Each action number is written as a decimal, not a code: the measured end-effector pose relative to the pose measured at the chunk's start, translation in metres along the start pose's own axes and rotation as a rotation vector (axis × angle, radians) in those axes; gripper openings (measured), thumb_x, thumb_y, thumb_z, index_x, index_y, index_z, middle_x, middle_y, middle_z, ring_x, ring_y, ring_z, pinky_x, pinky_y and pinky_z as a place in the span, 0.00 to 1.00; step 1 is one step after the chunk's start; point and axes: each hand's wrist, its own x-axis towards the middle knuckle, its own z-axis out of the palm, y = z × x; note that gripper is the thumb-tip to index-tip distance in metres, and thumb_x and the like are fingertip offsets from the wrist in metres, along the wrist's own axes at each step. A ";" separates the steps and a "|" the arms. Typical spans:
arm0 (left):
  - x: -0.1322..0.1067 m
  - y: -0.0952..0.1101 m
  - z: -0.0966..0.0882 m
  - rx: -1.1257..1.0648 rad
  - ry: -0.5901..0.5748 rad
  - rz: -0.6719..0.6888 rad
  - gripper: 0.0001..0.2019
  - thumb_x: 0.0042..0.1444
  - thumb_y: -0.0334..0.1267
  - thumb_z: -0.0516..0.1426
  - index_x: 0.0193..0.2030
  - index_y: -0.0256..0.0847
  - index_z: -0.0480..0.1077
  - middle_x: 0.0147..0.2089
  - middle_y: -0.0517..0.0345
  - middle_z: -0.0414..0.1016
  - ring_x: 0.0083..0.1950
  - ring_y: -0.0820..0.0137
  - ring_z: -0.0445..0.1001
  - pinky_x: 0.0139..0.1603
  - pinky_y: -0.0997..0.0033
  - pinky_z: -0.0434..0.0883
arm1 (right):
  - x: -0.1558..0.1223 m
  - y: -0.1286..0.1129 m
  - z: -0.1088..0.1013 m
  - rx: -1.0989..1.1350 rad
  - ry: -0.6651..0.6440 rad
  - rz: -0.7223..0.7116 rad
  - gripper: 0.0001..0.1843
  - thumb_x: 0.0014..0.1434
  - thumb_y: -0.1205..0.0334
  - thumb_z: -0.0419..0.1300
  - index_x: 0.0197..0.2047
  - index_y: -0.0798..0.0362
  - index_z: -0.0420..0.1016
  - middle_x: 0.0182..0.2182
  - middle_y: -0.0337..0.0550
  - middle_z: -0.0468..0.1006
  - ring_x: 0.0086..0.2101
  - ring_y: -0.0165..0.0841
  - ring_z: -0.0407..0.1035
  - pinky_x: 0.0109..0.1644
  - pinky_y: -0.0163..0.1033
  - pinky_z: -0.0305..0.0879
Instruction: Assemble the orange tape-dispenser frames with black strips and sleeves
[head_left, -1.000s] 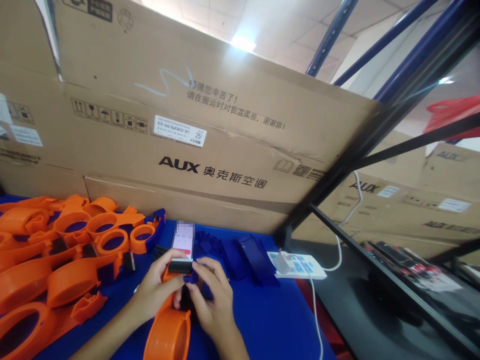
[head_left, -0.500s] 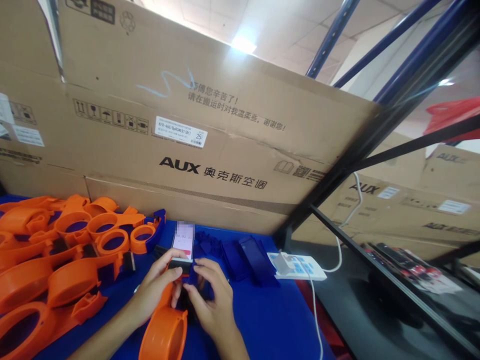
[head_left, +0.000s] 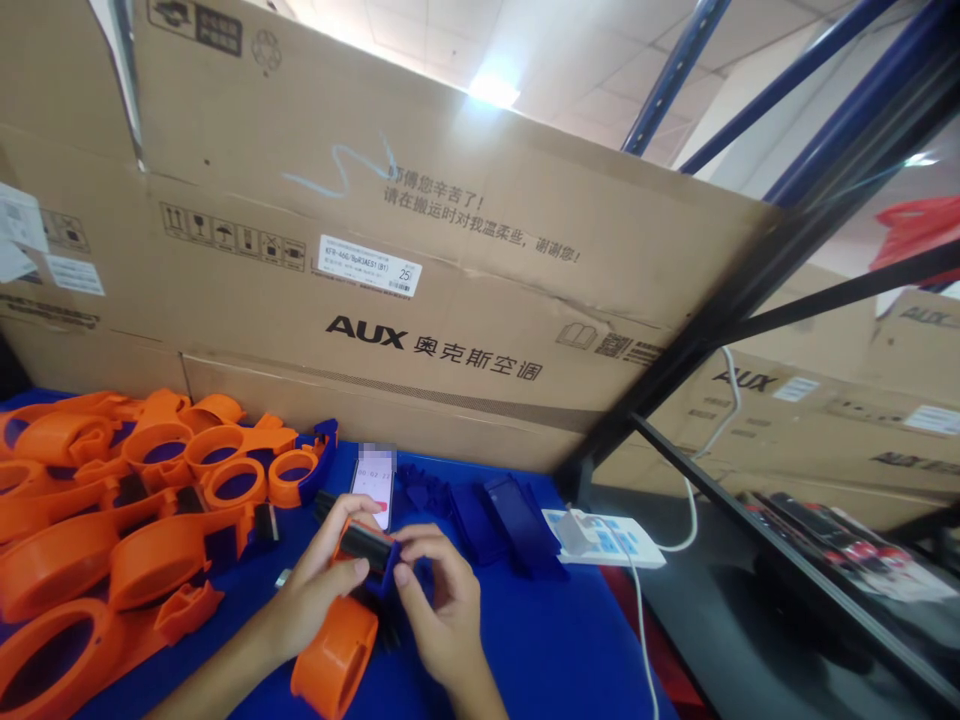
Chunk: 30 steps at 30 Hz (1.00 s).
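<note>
Between my hands is an orange tape dispenser (head_left: 335, 655) with a round ring at its lower end and a black roller (head_left: 365, 549) at its head. My left hand (head_left: 326, 575) is closed around the head, thumb on the near side of the roller. My right hand (head_left: 442, 600) pinches a small blue plastic piece (head_left: 391, 570) at the roller's right end, touching the dispenser; whether it is fixed there I cannot tell. Just beyond, a phone (head_left: 373, 487) showing a timer lies on the blue table surface (head_left: 525, 640). Fingers hide part of the dispenser's head.
Several orange tape dispensers (head_left: 154, 565) crowd the left side. Flat blue plastic parts (head_left: 517, 520) and a pile of small blue pieces (head_left: 421, 487) lie beyond my right hand. A white power strip (head_left: 637, 545) with cables sits at the right edge. Behind stands a large cardboard box (head_left: 247, 310).
The dispenser's head has tilted, so the black roller shows more fully. My right hand has shifted slightly right with the blue piece at the roller's end. The view has moved a little.
</note>
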 end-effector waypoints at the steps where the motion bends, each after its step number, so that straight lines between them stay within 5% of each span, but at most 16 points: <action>1: -0.001 0.002 0.000 -0.002 -0.021 0.014 0.24 0.60 0.45 0.62 0.62 0.51 0.63 0.41 0.60 0.70 0.35 0.70 0.66 0.35 0.72 0.64 | 0.000 0.000 0.000 0.015 -0.005 0.019 0.11 0.66 0.54 0.64 0.50 0.47 0.76 0.46 0.49 0.81 0.43 0.41 0.75 0.47 0.46 0.73; 6: -0.007 0.008 0.005 -0.039 -0.184 0.036 0.47 0.57 0.51 0.66 0.74 0.53 0.42 0.43 0.57 0.71 0.39 0.64 0.69 0.45 0.62 0.67 | 0.005 -0.009 -0.005 0.082 -0.223 0.083 0.40 0.60 0.33 0.63 0.69 0.44 0.65 0.61 0.53 0.70 0.59 0.50 0.66 0.62 0.55 0.65; 9: -0.010 0.006 0.010 -0.078 -0.255 0.032 0.66 0.48 0.51 0.73 0.76 0.55 0.24 0.44 0.57 0.72 0.41 0.61 0.73 0.52 0.53 0.67 | 0.010 -0.015 -0.008 0.160 -0.422 0.099 0.43 0.56 0.29 0.63 0.68 0.43 0.68 0.65 0.52 0.65 0.64 0.53 0.60 0.67 0.59 0.58; 12: -0.012 0.004 0.014 -0.094 -0.297 0.023 0.71 0.46 0.50 0.74 0.76 0.55 0.19 0.48 0.54 0.73 0.47 0.56 0.76 0.59 0.46 0.65 | 0.012 -0.016 -0.010 0.212 -0.492 0.113 0.41 0.53 0.30 0.67 0.64 0.41 0.72 0.63 0.51 0.65 0.63 0.53 0.61 0.66 0.59 0.58; 17: -0.012 0.006 0.013 -0.051 -0.340 0.027 0.68 0.50 0.48 0.72 0.77 0.53 0.20 0.53 0.47 0.75 0.54 0.51 0.76 0.59 0.44 0.68 | 0.010 -0.016 -0.008 0.280 -0.425 0.122 0.39 0.48 0.34 0.72 0.58 0.43 0.74 0.58 0.50 0.68 0.58 0.52 0.64 0.61 0.55 0.64; 24: -0.008 0.012 0.014 0.174 -0.293 0.067 0.41 0.55 0.39 0.68 0.73 0.50 0.57 0.67 0.43 0.69 0.66 0.45 0.70 0.66 0.44 0.66 | 0.002 -0.013 -0.003 0.438 -0.259 0.228 0.33 0.52 0.40 0.72 0.55 0.45 0.72 0.45 0.44 0.72 0.43 0.41 0.71 0.45 0.42 0.68; 30: -0.007 0.012 0.011 0.271 -0.309 0.056 0.36 0.61 0.36 0.63 0.74 0.52 0.56 0.69 0.46 0.70 0.68 0.47 0.69 0.69 0.45 0.64 | 0.006 -0.015 0.001 0.418 -0.208 0.214 0.29 0.52 0.41 0.73 0.50 0.49 0.76 0.39 0.42 0.74 0.39 0.38 0.70 0.44 0.40 0.68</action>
